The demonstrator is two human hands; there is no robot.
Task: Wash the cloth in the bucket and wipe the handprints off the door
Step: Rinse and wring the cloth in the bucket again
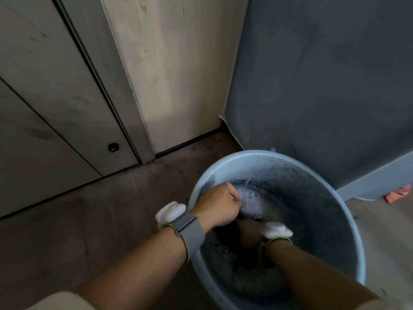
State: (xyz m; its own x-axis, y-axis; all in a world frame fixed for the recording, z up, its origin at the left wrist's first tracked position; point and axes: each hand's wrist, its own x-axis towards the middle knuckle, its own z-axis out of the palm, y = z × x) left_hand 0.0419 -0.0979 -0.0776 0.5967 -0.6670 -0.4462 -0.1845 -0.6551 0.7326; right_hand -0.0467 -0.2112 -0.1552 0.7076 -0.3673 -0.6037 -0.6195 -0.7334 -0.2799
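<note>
— Pale wood is filling the upper left: the door is standing shut beside a greyer sliding panel, with a dark grey wall running off to the right and the dusty floor spreading below.

— And the bucket?

— A light blue bucket is sitting on the floor at the foot of that grey wall, near the bottom corner of the door. Dark, foamy water is lying inside it.

— Where are the hands?

— Both are reaching into the bucket. The left hand is clenching into a fist around the cloth, a pale, sudsy bunch bulging out past the knuckles just above the water. The right hand is lying lower, partly under the left and in shadow; whether it is gripping anything cannot be told.

— Anything on the arms?

— A grey band with a white pad is wrapping each wrist.
</note>
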